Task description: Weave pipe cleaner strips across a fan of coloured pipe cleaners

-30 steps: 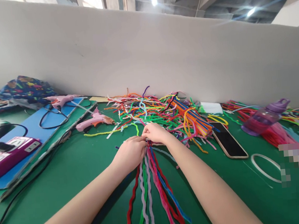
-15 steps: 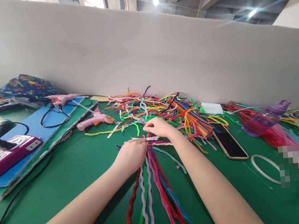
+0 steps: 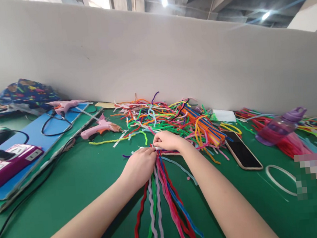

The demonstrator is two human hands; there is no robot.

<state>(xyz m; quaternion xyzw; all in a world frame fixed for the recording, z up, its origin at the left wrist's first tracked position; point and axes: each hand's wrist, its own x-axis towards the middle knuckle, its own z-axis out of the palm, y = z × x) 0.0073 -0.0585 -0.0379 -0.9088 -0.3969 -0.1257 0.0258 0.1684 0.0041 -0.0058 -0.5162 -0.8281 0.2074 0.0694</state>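
Several long, fuzzy pipe cleaners (image 3: 170, 203) in red, green, lilac, pink and blue fan out toward me over the green table. My left hand (image 3: 138, 164) is closed on their upper end, its fingertips hidden from me. Just beyond it, my right hand (image 3: 166, 140) pinches a thin white strip (image 3: 156, 148) that lies across the pipe cleaners. The fingertips of both hands are close together there. A light blue pipe cleaner (image 3: 179, 166) stretches out to the right beneath my right wrist.
Behind my hands spreads a tangled pile of pipe cleaners (image 3: 158, 117). At left are pink glue guns (image 3: 101, 128), a purple power strip (image 3: 15, 161) and a black cord. On the right lie a phone (image 3: 243, 150), a purple bottle (image 3: 279, 126) and a white ring (image 3: 280, 178).
Half a second ago my right hand was off the white strip, whose free end stuck out to the right. Now its fingers are back on the strip. My left hand has kept its grip.
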